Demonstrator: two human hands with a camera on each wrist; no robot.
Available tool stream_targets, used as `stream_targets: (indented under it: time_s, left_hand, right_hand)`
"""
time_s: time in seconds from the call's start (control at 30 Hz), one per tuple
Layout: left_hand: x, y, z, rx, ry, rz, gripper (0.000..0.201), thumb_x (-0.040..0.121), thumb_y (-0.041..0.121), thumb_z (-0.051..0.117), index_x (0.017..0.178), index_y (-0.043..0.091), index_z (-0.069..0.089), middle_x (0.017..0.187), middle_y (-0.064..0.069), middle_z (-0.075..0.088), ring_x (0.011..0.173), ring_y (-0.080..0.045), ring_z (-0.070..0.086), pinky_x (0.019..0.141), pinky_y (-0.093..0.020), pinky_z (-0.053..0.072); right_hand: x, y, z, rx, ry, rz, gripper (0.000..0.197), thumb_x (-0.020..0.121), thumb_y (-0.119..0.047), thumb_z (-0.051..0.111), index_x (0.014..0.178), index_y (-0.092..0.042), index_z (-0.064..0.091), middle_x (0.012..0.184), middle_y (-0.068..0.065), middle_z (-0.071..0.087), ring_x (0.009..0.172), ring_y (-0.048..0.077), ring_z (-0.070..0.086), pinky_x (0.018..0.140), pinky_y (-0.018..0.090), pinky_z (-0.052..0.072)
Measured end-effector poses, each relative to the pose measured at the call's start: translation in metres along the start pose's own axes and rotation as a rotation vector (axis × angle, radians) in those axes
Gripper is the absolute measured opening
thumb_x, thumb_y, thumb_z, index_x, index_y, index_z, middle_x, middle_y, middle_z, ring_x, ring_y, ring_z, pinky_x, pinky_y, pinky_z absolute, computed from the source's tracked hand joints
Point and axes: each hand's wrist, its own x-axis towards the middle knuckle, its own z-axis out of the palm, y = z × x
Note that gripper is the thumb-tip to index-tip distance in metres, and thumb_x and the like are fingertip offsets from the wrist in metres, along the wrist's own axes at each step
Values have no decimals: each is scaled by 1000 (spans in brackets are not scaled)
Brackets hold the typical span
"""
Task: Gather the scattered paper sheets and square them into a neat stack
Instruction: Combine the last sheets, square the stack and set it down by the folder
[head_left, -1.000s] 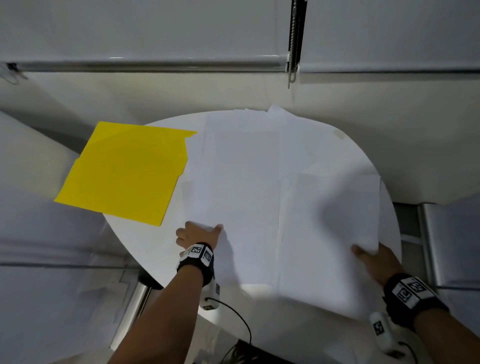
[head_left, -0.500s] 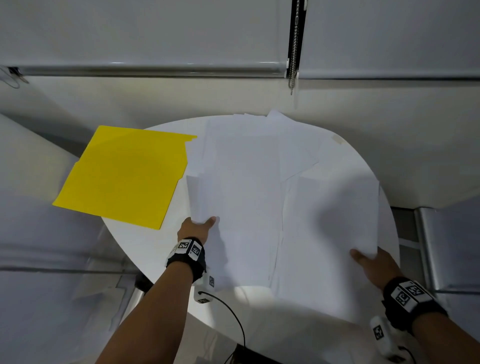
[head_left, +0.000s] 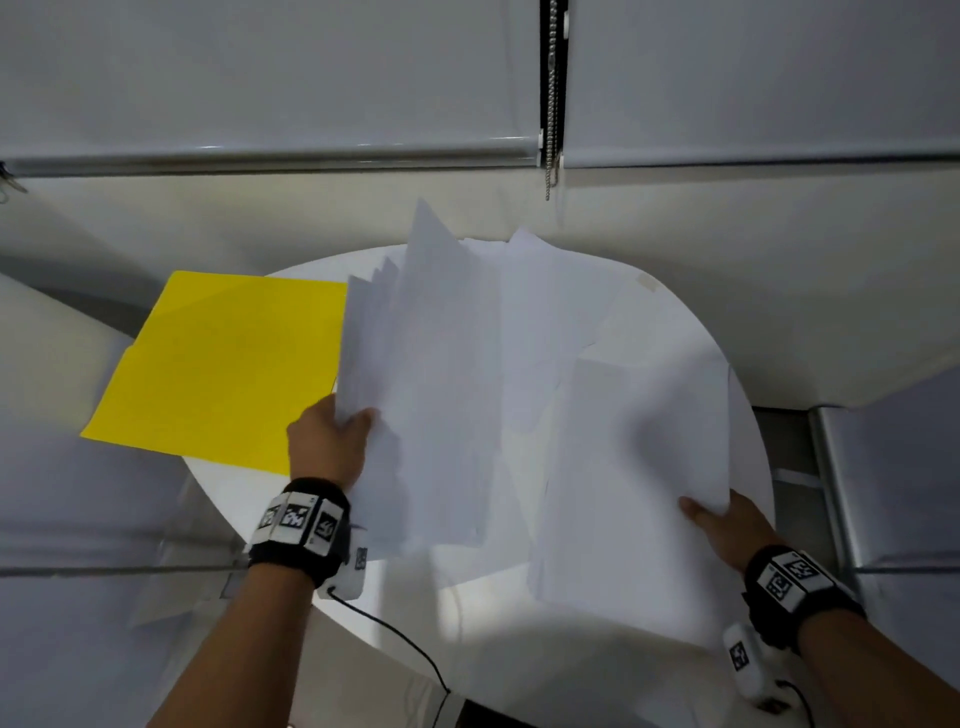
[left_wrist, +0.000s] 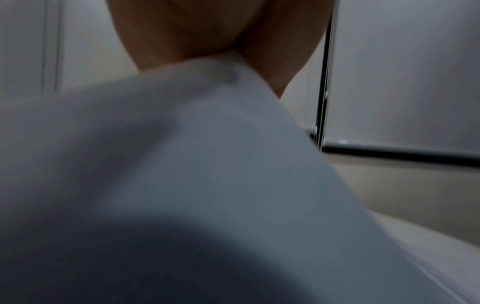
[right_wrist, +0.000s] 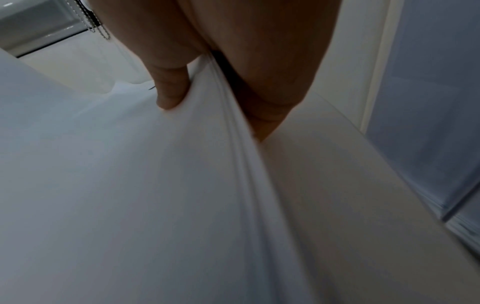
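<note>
White round counter (head_left: 737, 415): left hand (head_left: 327, 447) pinches a fanned, lifted sheaf of thin plain paper sheets (head_left: 426, 389); right hand (head_left: 727, 525) pinches a flatter bundle (head_left: 639, 493); matte yellow folder (head_left: 223, 364) lies beside, no legible writing

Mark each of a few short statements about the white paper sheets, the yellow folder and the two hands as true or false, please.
1. The left hand grips a fanned bundle of white paper sheets lifted off the round white table. True.
2. The right hand is open and holds nothing. False: it pinches the near corner of the right group of white sheets, thumb on top.
3. The flat yellow folder lies left of the sheets, partly overhanging the table edge. True.
4. All sheets already form one squared stack. False: they are in two separate, uneven groups.
</note>
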Motion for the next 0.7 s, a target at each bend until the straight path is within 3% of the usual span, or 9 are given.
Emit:
stream_targets:
  time_s: [0.13, 0.23, 0.33, 0.43, 0.5, 0.6, 0.7]
  left_hand:
    - [7, 26, -34, -246, 125, 50, 29, 81, 23, 77, 103, 5, 71, 97, -16, 73, 90, -32, 69, 71, -32, 47]
    - [5, 44, -50, -592, 96, 82, 23, 79, 18, 77, 101, 14, 72, 97, -4, 74, 88, -23, 71, 76, -36, 55]
    - [-4, 56, -55, -747, 38, 104, 27, 83, 9, 75, 109, 11, 72, 107, -3, 75, 95, -21, 72, 82, -35, 55]
    - [-12, 53, -58, -649, 56, 112, 26, 81, 12, 76, 107, 10, 73, 102, -5, 75, 90, -20, 71, 80, -37, 56]
    - [-11, 40, -64, -488, 82, 96, 28, 77, 23, 79, 101, 10, 72, 97, -10, 74, 83, -21, 69, 76, -42, 55]
    - [-9, 16, -75, -256, 84, 26, 49, 67, 44, 77, 98, 8, 70, 91, -13, 73, 84, -29, 70, 74, -50, 56]
    - [-14, 1, -81, -83, 77, 2, 57, 63, 50, 70, 96, 4, 69, 91, -22, 71, 85, -38, 68, 72, -51, 55]
  right_hand:
    - [1, 1, 0, 13, -3, 8, 48, 89, -29, 65, 129, -6, 55, 123, 17, 62, 112, 33, 57, 97, 37, 43]
    - [2, 1, 0, 9, -4, 7, 47, 88, -29, 66, 128, -7, 56, 121, 16, 63, 107, 31, 58, 96, 38, 44]
    - [2, 2, -1, -11, -2, 3, 46, 88, -29, 67, 126, -6, 57, 118, 16, 64, 99, 27, 57, 92, 36, 44]
    - [3, 2, -2, -22, -4, -1, 44, 87, -28, 67, 124, -6, 58, 116, 16, 64, 96, 25, 57, 91, 36, 44]
    - [2, 2, -2, -20, -3, -11, 44, 87, -28, 67, 124, -6, 58, 117, 16, 65, 99, 28, 58, 90, 35, 44]
    - [2, 3, -2, -23, -5, -14, 44, 88, -29, 67, 124, -6, 58, 117, 16, 64, 106, 31, 60, 89, 33, 43]
    - [3, 3, -2, -18, -7, -11, 45, 87, -29, 67, 125, -6, 57, 118, 16, 65, 107, 31, 60, 90, 33, 43]
